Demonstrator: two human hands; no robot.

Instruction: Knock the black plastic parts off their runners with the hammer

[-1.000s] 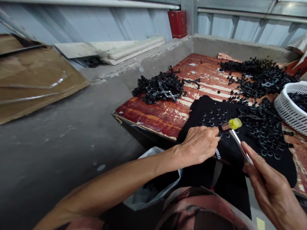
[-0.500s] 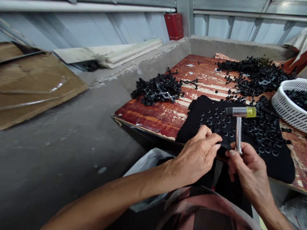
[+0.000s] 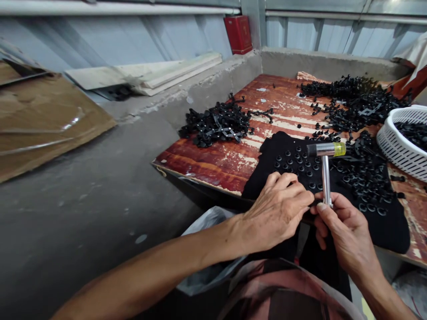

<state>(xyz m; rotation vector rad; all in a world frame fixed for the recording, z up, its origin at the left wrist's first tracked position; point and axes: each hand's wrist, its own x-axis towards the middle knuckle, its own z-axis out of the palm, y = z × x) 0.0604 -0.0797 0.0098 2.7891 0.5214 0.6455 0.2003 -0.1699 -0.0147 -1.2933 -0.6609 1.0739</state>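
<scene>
My right hand (image 3: 345,229) is closed round the lower end of a small hammer (image 3: 326,173), whose metal head with a black face and a yellow face points up. My left hand (image 3: 278,211) is closed in a pinch close beside the right fingertips; what it pinches is too small and covered to make out. Both hands are over the front edge of a black cloth (image 3: 395,229). Rows of small round black parts (image 3: 301,168) lie on the cloth beyond my left hand, and a denser heap of them (image 3: 370,180) lies on its right side.
On the worn red board (image 3: 213,169) are a pile of black linked parts (image 3: 216,124) at left and a larger pile (image 3: 363,100) at back right. A white basket (image 3: 400,146) stands at right. A pale bag (image 3: 208,220) hangs below the board's front edge.
My left hand has moved right, up against the right fingertips. The hammer has tilted slightly, its head shifting left and up. The dark piece seen between the hands before is now mostly covered.
</scene>
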